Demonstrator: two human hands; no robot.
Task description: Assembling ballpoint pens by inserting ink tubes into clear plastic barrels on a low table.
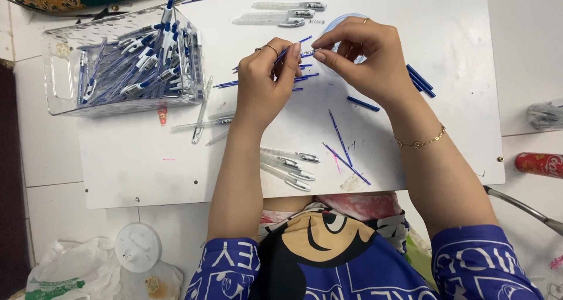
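1. Where the tiled floor shows at far left, a white plastic bag and a round white lid-like disc lie near my knee.
2. Clear plastic bin sits on the upper left corner of the white board; it is packed with blue and white pens, some sticking up over the rim.
3. Just right of the bin, a few loose clear pen barrels lie on the board.
4. My left hand is pinched shut on a thin blue refill, thumb and forefinger closed on it, ring on one finger.
5. Below my left forearm, a small cluster of clear barrels with clips lies near the board's front edge.
6. My right hand meets the left above the board's centre, its fingertips closed on the other end of the same refill; the two hands are together, almost touching.
7. More clear barrels rest at the board's top edge, above my hands.
8. Two loose blue refills lie crossed between my forearms; short blue tubes sit just beyond my right wrist.
9. A gold bracelet circles my right wrist.
10. Off the board at far right: a red can on its side, a metal rod angling over the floor.
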